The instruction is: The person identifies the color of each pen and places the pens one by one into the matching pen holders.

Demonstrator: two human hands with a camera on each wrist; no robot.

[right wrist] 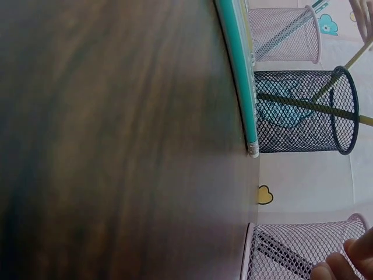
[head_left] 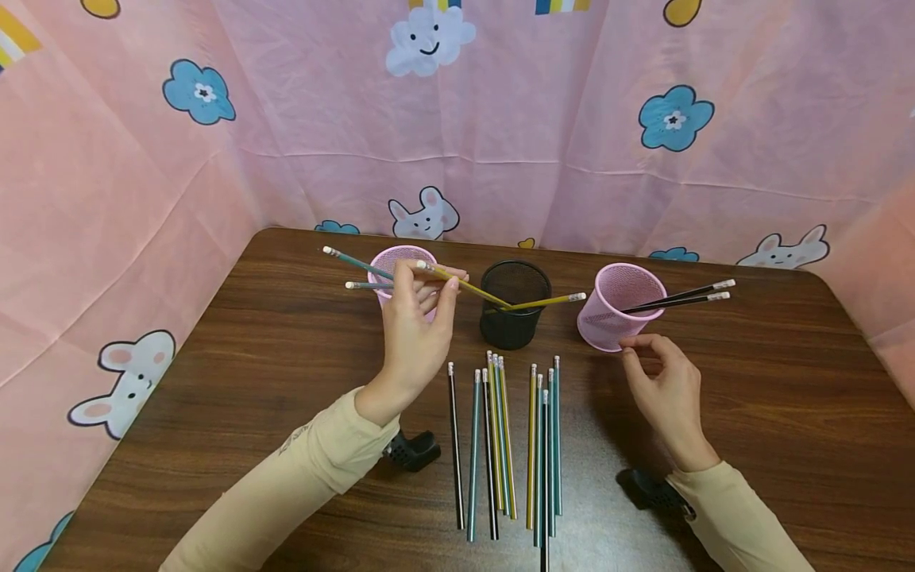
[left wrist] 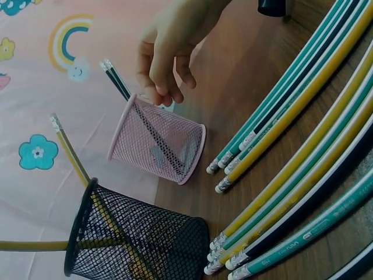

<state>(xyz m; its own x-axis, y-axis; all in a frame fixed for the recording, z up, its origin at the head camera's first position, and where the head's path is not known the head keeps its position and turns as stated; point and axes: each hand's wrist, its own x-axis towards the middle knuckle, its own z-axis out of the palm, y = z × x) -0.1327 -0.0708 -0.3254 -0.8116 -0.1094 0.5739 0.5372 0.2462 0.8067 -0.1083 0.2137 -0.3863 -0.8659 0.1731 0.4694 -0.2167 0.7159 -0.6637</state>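
My left hand (head_left: pixel 418 338) pinches a yellow pencil (head_left: pixel 480 294) near its white eraser end. This pencil slants down to the right, its lower end inside the black mesh cup (head_left: pixel 509 332). Another yellow pencil (head_left: pixel 554 302) leans out of that cup to the right. Beside the right pink mesh cup (head_left: pixel 604 327) is my right hand (head_left: pixel 665 389), fingers loosely bent and holding nothing, fingertips close to the cup's lower side. Two black pencils (head_left: pixel 689 299) lean in this cup. Behind my left hand stands the left pink mesh cup (head_left: pixel 400 256), partly hidden, with two teal pencils (head_left: pixel 360 265).
Loose pencils lie on the brown wooden table (head_left: pixel 286 381) in two groups, erasers toward the cups. The left group has black, teal and yellow pencils (head_left: pixel 506 445); the right group also mixes yellow, teal and black pencils (head_left: pixel 531 453). A pink patterned curtain (head_left: pixel 515 119) hangs behind the table.
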